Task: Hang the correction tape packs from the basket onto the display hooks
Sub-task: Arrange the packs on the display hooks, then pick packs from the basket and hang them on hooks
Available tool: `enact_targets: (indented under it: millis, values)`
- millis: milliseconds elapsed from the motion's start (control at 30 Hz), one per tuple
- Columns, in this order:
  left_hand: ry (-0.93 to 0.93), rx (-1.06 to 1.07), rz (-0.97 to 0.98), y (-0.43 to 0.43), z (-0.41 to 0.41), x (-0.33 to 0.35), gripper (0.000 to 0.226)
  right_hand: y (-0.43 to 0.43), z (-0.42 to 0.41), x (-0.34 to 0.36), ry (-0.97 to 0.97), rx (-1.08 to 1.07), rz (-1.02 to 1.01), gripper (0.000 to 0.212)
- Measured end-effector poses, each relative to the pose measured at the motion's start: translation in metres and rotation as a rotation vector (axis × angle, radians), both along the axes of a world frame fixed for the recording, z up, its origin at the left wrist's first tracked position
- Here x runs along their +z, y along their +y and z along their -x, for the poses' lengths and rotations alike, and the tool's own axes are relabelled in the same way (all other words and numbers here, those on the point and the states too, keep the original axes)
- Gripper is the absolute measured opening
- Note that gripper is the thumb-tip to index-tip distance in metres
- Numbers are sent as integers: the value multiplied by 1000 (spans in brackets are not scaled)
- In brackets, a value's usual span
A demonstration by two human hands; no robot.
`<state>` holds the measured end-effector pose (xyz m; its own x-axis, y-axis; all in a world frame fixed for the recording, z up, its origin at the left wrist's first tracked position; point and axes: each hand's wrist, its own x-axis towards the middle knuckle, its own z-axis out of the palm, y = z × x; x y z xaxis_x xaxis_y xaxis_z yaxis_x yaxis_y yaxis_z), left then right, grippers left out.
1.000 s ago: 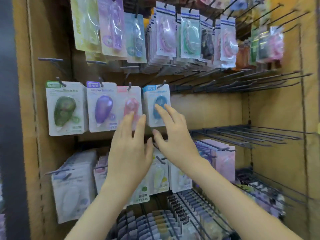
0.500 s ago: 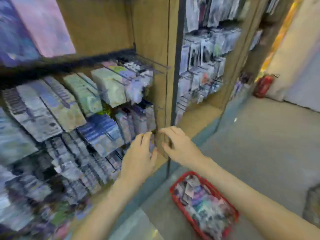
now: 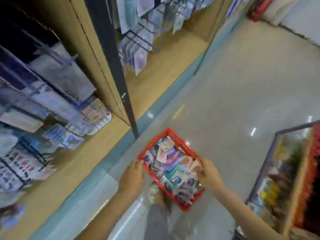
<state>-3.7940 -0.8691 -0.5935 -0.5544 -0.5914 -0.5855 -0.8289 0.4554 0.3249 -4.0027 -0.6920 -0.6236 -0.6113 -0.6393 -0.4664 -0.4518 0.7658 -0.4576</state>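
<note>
A stationery shop: wooden display shelves with hooks of hanging packs (blurred), a red basket on the floor.

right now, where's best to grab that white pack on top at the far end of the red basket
Probably pinch the white pack by an exposed edge, coming straight down from above: it lies on top of the pile in the red basket, with nothing over it, and the basket's walls block a sideways approach.

Glossy grey floor lay alongside; red object, maybe fire extinguisher, stood far off; colourful stocked rack at right.
</note>
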Motion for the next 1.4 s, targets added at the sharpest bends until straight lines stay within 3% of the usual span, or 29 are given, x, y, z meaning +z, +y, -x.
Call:
enact_targets:
  millis: [67, 200, 400, 567, 667, 733, 867, 1033, 1133, 1267, 1400]
  values:
    - [-15, 31, -35, -13, 23, -36, 44, 8, 24, -48, -82, 3, -136, 35]
    - [-60, -11, -82, -16, 70, -110, 43, 6, 52, -87, -58, 164, -330, 52]
    - [-62, -219, -117, 12, 130, -231, 47, 20, 80, -202, -117, 49, -315, 54]
    - [-118, -310, -214, 60, 145, -316, 52, 39, 85, -310, -197, -239, -304, 49]
    - [-4, -396, -253, 89, 148, -355, 54, 52, 91, -366, -166, -330, -382, 65]
    - [-31, -476, -242, 106, 147, -376, 54, 52, 95, -385, -107, -326, -472, 69]
    - [-173, -570, -142, 136, 147, -404, 96, 46, 95, -401, -33, -268, -610, 79]
    - [-28, -421, 21, 161, 145, -418, 96, 44, 81, -403, 59, -218, -412, 58]
    - [60, -230, -24, 156, 152, -405, 97, 47, 72, -402, 28, -95, -175, 37]
    - [161, -78, -27, 138, 151, -381, 91, 42, 76, -404, -172, 29, -193, 61]
    - [176, 58, 13, 115, 142, -368, 86, 31, 80, -407, -216, -88, -153, 72]
